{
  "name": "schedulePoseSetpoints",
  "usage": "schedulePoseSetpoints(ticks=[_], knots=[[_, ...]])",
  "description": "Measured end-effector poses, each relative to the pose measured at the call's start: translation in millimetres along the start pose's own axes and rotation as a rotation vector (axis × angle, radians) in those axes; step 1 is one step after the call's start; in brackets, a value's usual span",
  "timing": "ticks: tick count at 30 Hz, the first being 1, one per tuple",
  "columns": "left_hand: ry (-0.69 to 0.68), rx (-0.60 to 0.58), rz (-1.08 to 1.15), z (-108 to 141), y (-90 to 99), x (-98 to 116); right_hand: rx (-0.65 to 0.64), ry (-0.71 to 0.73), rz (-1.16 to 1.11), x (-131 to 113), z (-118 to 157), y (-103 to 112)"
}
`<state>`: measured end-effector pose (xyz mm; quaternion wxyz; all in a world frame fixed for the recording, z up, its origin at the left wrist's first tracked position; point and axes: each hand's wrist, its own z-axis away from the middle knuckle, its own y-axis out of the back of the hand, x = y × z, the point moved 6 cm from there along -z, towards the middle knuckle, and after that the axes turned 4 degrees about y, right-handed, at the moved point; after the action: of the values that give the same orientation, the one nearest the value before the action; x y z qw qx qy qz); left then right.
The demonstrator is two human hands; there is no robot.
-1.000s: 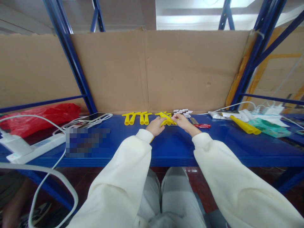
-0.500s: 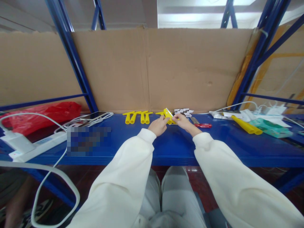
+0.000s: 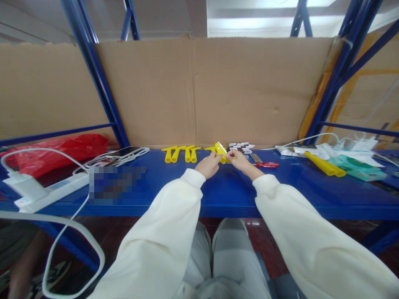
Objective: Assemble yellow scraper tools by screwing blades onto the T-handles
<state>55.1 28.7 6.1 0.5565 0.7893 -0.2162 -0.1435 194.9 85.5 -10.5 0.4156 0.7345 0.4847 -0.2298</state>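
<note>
My left hand [image 3: 208, 165] is closed on a yellow scraper [image 3: 220, 149], whose wide head has a pale metal strip along it and is tilted up. My right hand [image 3: 239, 160] has its fingertips pinched against the lower right end of that head; whatever lies between them is too small to make out. Part of another yellow tool [image 3: 210, 148] shows just behind my left hand. To the left, several yellow T-shaped scrapers [image 3: 175, 154] lie in a row. Beyond my right hand is a stack of small black-and-white pieces [image 3: 241, 147], and a red-handled screwdriver [image 3: 267, 165] lies to its right.
A blue table [image 3: 230, 195] carries everything, backed by a cardboard panel [image 3: 156, 91]. On the left are a red bag [image 3: 62, 149], a phone with cables [image 3: 127, 151] and a white power strip [image 3: 52, 193]. Yellow handles [image 3: 324, 164] and a green packet [image 3: 357, 168] lie right.
</note>
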Motion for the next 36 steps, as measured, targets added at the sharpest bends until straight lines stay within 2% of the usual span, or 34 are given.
schedulePoseSetpoints(ticks=[14,19,28,36], knots=[[0.017,0.015,-0.036,0,2.1,1,0.182,-0.136,-0.054,9,6,-10],[0.011,0.045,-0.007,-1,1.1,1,0.210,-0.130,-0.109,11,6,-11],[0.006,0.060,-0.002,-2,1.3,0,0.166,-0.260,-0.312,11,9,-18],[0.005,0.093,0.038,-4,1.3,-3,0.179,-0.353,-0.477,7,12,-11]])
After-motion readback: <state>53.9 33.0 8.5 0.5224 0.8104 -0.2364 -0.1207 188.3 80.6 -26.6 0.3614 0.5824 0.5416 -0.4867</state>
